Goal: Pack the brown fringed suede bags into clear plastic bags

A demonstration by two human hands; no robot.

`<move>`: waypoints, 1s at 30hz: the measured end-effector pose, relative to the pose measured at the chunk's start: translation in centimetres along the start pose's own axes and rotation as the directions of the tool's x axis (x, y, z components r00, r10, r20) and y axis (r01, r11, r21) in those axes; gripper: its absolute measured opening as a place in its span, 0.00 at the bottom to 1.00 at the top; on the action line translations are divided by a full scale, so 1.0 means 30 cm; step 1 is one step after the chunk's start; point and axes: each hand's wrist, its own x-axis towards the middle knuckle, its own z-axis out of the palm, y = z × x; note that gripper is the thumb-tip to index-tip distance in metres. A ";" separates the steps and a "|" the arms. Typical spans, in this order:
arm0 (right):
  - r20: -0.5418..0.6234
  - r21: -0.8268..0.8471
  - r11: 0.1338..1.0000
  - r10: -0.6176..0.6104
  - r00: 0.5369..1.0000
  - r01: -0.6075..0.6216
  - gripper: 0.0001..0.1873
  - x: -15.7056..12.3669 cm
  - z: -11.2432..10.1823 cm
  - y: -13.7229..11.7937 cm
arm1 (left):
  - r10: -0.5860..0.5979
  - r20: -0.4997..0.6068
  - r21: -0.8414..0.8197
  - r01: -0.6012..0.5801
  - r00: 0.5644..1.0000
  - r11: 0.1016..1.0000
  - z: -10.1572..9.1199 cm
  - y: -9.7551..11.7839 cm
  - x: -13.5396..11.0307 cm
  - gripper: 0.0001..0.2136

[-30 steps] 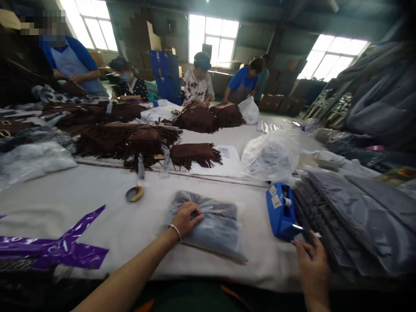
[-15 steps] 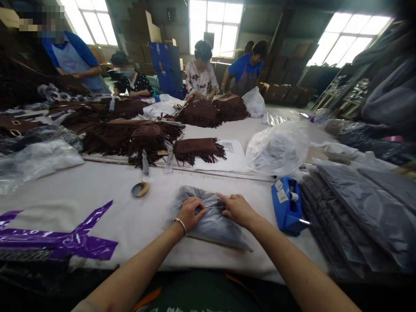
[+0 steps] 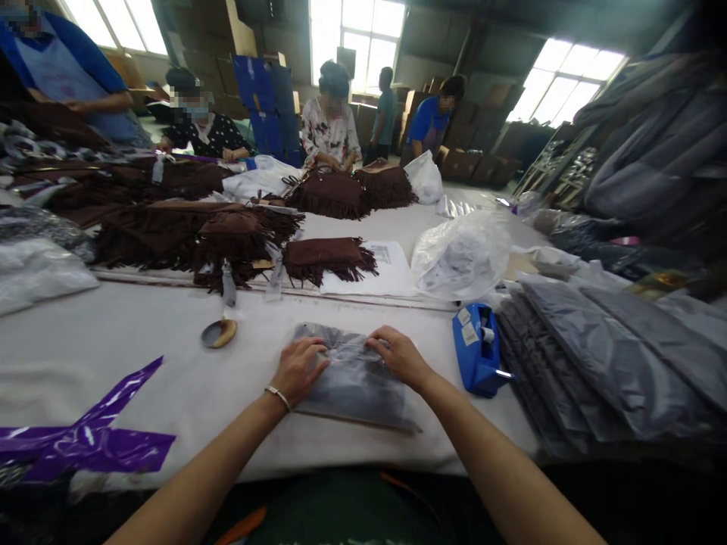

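Observation:
A clear plastic bag with a folded grey garment point(image 3: 355, 386) lies on the white table point(image 3: 141, 348) in front of me. My left hand point(image 3: 298, 369), with a bangle on the wrist, rests flat on the bag's left top corner. My right hand point(image 3: 399, 356) lies on the bag's top right edge, fingers stretched toward the left hand. Both press on the folded-over top of the bag and neither grips anything. A blue tape dispenser point(image 3: 475, 350) stands just right of my right hand.
A fanned stack of bagged grey garments point(image 3: 602, 356) fills the right side. Purple plastic strips point(image 3: 85, 443) lie front left, a small dish point(image 3: 219, 333) left of the bag. Brown fringed pieces point(image 3: 227, 227), a full clear bag point(image 3: 460, 257) and co-workers point(image 3: 329, 129) are farther back.
My right hand came from the garment stack by the tape dispenser onto the bag's top edge. Both hands now lie flatter on the bag, and the view has shifted slightly.

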 end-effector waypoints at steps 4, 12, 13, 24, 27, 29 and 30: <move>0.223 0.090 0.996 -0.030 0.974 0.010 0.23 0.086 0.081 -0.078 | -0.163 -0.026 0.127 0.165 0.986 0.978 -0.080 -0.095 -0.046 0.10; 0.570 -0.023 0.975 -0.168 0.804 0.220 0.17 0.275 0.211 -0.218 | -0.450 -0.080 -0.106 0.441 0.890 0.891 -0.060 -0.128 -0.090 0.11; 0.592 -0.076 0.967 -0.152 0.792 0.242 0.13 0.291 0.226 -0.236 | -0.457 -0.088 -0.116 0.447 0.885 0.887 -0.056 -0.125 -0.090 0.11; 0.607 -0.514 0.846 0.246 0.755 0.138 0.24 0.418 0.330 -0.287 | -0.383 -0.131 -0.033 0.382 0.914 0.923 -0.033 -0.117 -0.099 0.09; 0.541 -0.545 0.836 0.287 0.791 0.070 0.28 0.425 0.289 -0.258 | -0.388 -0.142 -0.037 0.387 0.910 0.921 -0.035 -0.111 -0.100 0.08; 0.459 -0.552 0.834 0.294 0.839 0.010 0.26 0.410 0.262 -0.230 | -0.391 -0.144 -0.037 0.390 0.909 0.920 -0.036 -0.107 -0.100 0.08; 0.411 -0.546 0.838 0.281 0.867 -0.014 0.26 0.396 0.252 -0.215 | -0.392 -0.144 -0.036 0.391 0.909 0.920 -0.037 -0.106 -0.100 0.08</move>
